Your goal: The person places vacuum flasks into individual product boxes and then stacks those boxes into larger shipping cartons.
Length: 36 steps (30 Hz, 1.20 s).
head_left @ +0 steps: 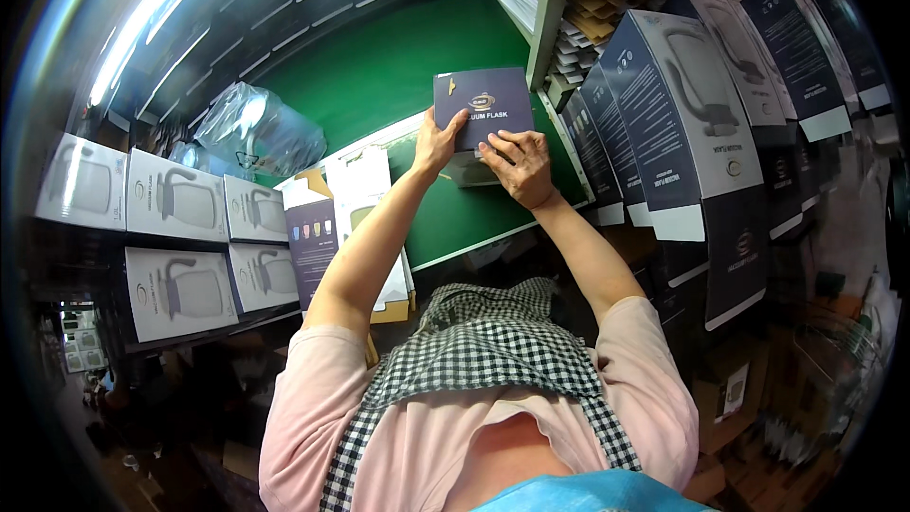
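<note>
A dark navy carton (483, 100) with a pale lower side stands on the green work surface in front of me. My left hand (438, 144) grips its left side, the thumb lying on the navy top and the other fingers along the side. My right hand (521, 166) is closed over the carton's near right edge, with bent fingertips pressing on the top face. The carton's far side and whatever is inside it are hidden.
White cartons (180, 199) with jug pictures are stacked at left, beside an opened carton (313, 218) and white cardboard (360, 180). Clear plastic bags (261, 128) lie behind them. Tall cartons with hanging flaps (687, 104) crowd the right. A post (552, 19) rises at the back.
</note>
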Tool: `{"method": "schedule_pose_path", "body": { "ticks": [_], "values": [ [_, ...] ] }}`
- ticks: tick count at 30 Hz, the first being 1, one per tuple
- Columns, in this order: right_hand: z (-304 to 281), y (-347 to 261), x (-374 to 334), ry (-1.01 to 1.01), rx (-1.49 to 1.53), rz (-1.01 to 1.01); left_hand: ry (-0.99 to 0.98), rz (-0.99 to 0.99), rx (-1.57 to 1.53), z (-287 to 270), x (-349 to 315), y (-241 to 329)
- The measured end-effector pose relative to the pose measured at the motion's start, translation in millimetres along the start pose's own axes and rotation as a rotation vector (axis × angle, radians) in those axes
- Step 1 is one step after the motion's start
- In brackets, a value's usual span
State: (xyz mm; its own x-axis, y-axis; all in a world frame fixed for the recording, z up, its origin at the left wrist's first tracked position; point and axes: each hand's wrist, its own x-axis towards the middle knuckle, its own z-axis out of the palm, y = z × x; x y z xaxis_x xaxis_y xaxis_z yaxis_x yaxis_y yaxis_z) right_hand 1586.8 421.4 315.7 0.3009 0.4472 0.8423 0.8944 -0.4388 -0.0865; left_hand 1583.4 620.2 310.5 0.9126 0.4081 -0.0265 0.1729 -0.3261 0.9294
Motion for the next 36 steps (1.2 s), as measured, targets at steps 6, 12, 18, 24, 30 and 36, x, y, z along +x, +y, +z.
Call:
{"method": "schedule_pose_path", "body": {
  "ticks": [6,12,18,24,30,36],
  "values": [
    [6,2,-1,0.052,0.078,-0.001,-0.022,-0.047,-0.061,1,1,1],
    [16,-1,2,0.085,0.153,0.245,-0.007,-0.027,0.006,5,0,9],
    [25,6,1,0.188,0.383,0.877,-0.149,-0.092,-0.448,14,9,6],
    [43,89,35,0.167,0.273,0.831,0.002,0.156,-0.251,25,45,50],
    [59,161,28,0.032,0.299,0.907,-0.045,0.066,0.164,12,45,-23],
    [37,62,46,0.235,-0.066,0.625,0.123,-0.503,1.299,-70,-128,-177]
  ]
}}
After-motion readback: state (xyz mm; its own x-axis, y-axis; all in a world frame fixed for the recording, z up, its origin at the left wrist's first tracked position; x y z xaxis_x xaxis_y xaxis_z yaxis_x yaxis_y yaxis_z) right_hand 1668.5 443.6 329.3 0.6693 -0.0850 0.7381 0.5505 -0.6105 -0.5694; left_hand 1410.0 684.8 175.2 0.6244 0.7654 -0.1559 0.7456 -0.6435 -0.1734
